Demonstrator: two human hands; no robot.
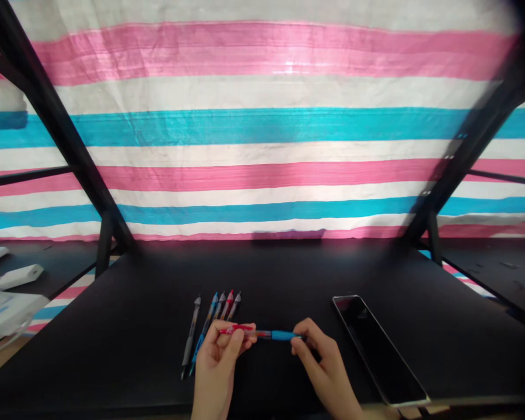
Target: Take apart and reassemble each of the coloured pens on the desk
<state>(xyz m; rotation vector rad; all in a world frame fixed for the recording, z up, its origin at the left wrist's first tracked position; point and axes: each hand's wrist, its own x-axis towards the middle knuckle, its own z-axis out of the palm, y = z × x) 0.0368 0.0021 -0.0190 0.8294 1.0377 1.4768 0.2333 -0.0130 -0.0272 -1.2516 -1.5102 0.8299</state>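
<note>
A pen (263,334) with a red end and a blue grip lies level between my hands, above the black table. My left hand (223,356) is closed around its red end. At the blue end, the thumb and fingers of my right hand (317,356) pinch the tip. Several pens lie side by side behind and left of my left hand: a grey one (192,332) at the far left, a blue one (209,318) beside it, then grey and red (229,300) ones. My left hand hides the lower parts of some of them.
A black phone (378,347) lies slanted on the table (157,274), right of my right hand. White devices (9,306) and a cable stand at the far left. Black frame bars (65,134) rise on both sides before a striped sheet (262,125).
</note>
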